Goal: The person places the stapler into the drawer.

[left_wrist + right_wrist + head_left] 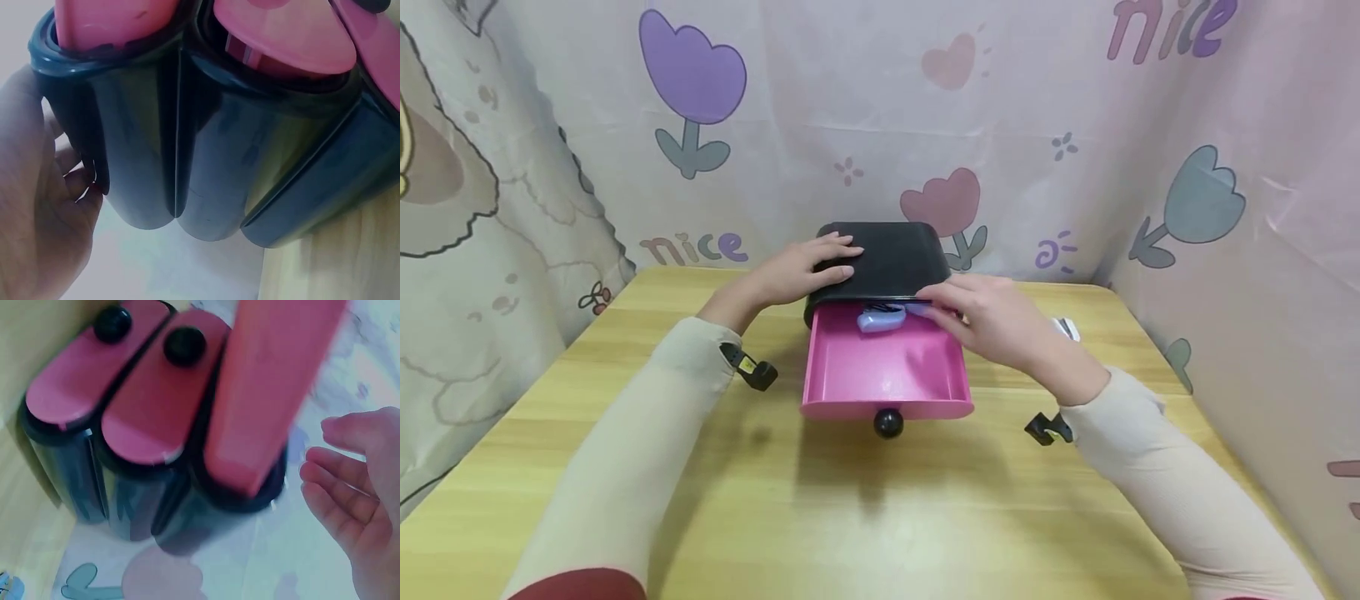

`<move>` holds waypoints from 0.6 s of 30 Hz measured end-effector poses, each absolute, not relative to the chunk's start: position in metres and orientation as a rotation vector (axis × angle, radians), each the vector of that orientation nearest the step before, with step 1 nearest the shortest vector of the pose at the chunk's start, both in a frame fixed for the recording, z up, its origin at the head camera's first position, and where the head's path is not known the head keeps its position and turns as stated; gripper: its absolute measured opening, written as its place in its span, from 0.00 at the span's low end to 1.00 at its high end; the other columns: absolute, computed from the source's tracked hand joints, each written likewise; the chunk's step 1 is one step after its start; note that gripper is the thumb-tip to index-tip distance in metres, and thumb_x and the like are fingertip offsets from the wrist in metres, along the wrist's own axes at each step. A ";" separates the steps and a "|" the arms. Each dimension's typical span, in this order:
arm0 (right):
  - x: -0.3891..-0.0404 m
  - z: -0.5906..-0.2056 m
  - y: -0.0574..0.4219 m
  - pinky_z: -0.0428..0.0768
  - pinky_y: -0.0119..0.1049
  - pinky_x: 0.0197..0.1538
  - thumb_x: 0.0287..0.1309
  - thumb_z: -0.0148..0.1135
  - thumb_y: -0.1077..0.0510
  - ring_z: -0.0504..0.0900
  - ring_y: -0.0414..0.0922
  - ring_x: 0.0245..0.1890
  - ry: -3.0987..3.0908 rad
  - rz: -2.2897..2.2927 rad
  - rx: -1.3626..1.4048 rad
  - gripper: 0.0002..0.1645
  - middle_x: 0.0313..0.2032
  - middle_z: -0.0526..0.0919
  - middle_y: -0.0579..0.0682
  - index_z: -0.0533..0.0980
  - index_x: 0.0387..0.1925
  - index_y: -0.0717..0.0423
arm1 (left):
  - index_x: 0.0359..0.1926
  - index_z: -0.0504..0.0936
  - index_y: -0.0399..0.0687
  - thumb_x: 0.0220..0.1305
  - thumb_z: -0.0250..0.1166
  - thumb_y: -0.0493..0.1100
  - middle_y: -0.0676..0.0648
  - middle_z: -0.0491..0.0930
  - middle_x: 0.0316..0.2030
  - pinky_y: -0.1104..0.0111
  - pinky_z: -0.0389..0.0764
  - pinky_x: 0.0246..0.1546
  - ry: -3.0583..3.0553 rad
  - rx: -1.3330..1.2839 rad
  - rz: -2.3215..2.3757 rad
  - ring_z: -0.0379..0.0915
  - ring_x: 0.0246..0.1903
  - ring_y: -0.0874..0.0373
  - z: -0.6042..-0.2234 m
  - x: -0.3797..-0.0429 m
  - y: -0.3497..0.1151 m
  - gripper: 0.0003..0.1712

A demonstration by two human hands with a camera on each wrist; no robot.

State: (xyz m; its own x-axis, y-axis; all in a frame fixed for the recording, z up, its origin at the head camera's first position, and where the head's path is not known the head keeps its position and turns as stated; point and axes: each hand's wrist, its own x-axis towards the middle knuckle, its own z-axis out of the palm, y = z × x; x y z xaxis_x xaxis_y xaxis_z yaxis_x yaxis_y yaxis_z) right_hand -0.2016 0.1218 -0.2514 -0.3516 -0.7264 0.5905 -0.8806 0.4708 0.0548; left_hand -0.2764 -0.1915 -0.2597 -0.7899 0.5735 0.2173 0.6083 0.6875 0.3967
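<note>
A black drawer box (891,258) stands at the middle of the table, its top pink drawer (887,367) pulled out by its round black knob's side. A light blue object (882,319) with a dark cord-like part lies at the back of this drawer. My left hand (808,267) rests on the left of the box's top, fingers spread. My right hand (988,317) is at the drawer's back right corner, fingertips by the box's front edge, over a small lavender-blue patch. In the right wrist view, the right hand (356,481) has loosely bent fingers with nothing visible between them.
Two more pink drawers, a middle one (150,406) and another (81,369), are pushed in under the open one. A small white item (1066,329) lies on the wooden table (880,517) behind the right wrist. Printed curtains (835,108) hang behind and beside the table.
</note>
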 end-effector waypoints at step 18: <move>-0.259 -0.307 0.213 0.77 0.54 0.46 0.65 0.63 0.56 0.82 0.55 0.44 -2.494 0.775 0.690 0.19 0.44 0.85 0.56 0.79 0.55 0.58 | 0.71 0.68 0.56 0.72 0.53 0.59 0.47 0.56 0.74 0.48 0.47 0.70 -2.809 -1.010 -0.691 0.38 0.75 0.49 -0.266 -0.280 -0.192 0.30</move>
